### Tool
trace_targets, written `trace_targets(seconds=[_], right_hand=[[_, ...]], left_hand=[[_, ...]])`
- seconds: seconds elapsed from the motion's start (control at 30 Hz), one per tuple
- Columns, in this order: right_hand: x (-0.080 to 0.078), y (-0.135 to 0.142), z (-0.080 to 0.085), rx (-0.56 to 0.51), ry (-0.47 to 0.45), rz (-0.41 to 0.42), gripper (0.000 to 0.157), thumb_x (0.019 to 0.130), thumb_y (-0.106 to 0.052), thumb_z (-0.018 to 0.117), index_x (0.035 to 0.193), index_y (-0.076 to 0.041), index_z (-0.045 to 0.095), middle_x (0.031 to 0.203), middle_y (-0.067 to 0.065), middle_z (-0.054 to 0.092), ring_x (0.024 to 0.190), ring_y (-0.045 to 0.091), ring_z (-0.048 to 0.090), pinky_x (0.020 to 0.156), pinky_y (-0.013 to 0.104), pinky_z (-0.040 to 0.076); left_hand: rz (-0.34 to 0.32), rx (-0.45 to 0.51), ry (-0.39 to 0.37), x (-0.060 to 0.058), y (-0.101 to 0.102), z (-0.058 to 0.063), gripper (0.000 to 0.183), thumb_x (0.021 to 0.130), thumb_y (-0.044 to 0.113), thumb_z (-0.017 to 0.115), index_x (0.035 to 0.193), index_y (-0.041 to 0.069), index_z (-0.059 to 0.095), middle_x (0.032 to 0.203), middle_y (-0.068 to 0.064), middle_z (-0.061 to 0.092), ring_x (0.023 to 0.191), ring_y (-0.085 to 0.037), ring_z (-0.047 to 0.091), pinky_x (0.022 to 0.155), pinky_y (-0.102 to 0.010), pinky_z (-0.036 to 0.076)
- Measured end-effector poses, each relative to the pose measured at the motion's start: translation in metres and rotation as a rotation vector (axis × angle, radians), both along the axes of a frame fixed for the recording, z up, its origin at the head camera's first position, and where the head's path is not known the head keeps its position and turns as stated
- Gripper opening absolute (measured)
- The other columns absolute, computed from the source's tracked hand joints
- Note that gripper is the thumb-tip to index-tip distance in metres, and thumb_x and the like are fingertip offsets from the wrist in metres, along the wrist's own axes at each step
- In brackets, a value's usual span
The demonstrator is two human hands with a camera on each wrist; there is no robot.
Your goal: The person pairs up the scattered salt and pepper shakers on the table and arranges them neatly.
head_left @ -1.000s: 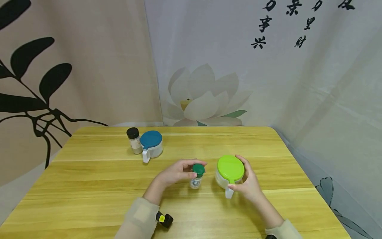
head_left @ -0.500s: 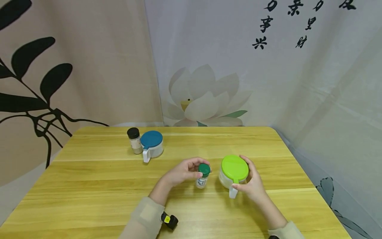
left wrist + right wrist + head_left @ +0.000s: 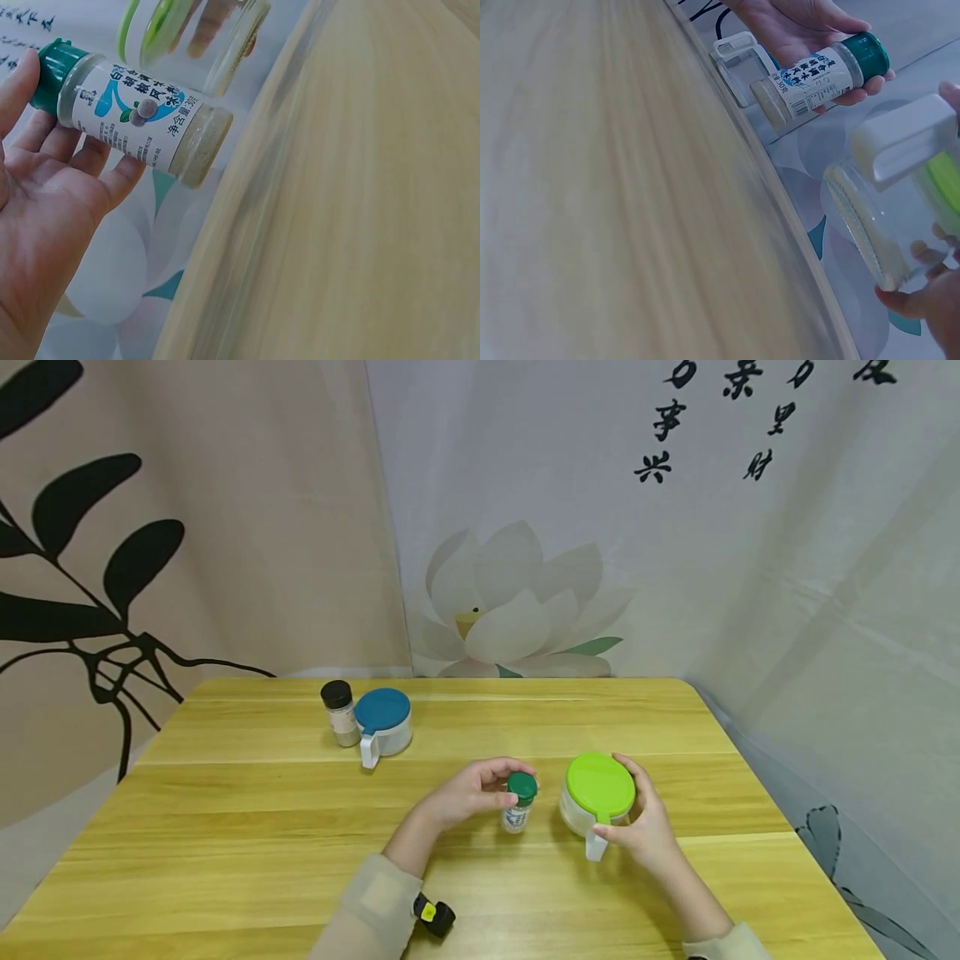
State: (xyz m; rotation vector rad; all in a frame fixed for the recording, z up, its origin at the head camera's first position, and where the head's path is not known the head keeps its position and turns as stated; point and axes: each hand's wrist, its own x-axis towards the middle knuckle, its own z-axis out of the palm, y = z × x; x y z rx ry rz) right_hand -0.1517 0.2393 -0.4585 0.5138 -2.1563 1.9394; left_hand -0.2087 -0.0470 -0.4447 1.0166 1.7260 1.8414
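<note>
My left hand (image 3: 472,795) grips a small seasoning bottle (image 3: 135,112) by its dark green cap, thumb on the near side and fingers behind. The bottle stands upright, with a white label and pale powder inside. To its right, my right hand (image 3: 647,822) holds a clear seasoning jar (image 3: 885,232) with a lime green lid (image 3: 600,787) and a white handle (image 3: 904,142). Thumb is at the handle and fingers wrap the far side. A little pale content lies at the jar's bottom. A narrow gap separates bottle and jar.
At the back left of the wooden table (image 3: 247,827) stand a black-capped seasoning bottle (image 3: 342,718) and a jar with a blue lid (image 3: 382,710) and white handle, side by side. A printed curtain (image 3: 525,460) hangs behind the table's far edge.
Both hands have shifted to the right, carrying the green-capped bottle and the lime-lidded jar with them. The blue-lidded jar and black-capped bottle have stayed in place.
</note>
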Motion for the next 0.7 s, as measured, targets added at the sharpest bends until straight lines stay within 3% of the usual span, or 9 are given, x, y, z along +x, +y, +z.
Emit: trace_targets(seconds=[0.7], right_hand=[[0.003, 0.015, -0.001, -0.005, 0.020, 0.023, 0.094, 0.063, 0.022, 0.072, 0.144, 0.005, 0.028, 0.130, -0.002, 0.051, 0.114, 0.010, 0.051, 0.096, 0.018, 0.038]], left_hand=[[-0.060, 0.034, 0.022, -0.003, 0.020, -0.003, 0.037, 0.095, 0.003, 0.056, 0.130, -0.008, 0.049, 0.123, -0.020, 0.059, 0.108, -0.019, 0.058, 0.095, -0.037, 0.045]])
